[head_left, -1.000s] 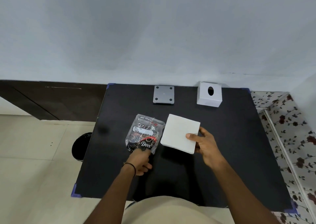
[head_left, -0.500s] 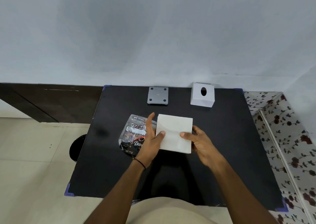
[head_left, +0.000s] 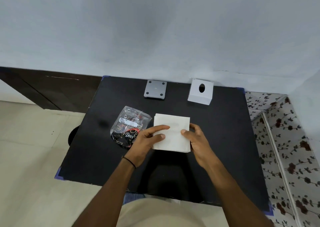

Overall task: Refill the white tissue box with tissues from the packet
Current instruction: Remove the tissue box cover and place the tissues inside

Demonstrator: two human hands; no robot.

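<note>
We hold tissue stack (head_left: 173, 131): left hand (head_left: 147, 140) and right hand (head_left: 197, 140) both pinching edges. Packet (head_left: 129, 125) just beside left hand.

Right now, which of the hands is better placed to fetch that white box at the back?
Probably the right hand: the white tissue box stands far right, on its side. The left hand could keep the tissue stack.

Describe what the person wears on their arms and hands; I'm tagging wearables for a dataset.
Both forearms are bare, with no sleeves in view. The left hand has a thin black band around its wrist, like a hair tie or cord bracelet. The right hand and its wrist carry nothing: no watch, ring or glove shows. Neither hand wears gloves.
</note>
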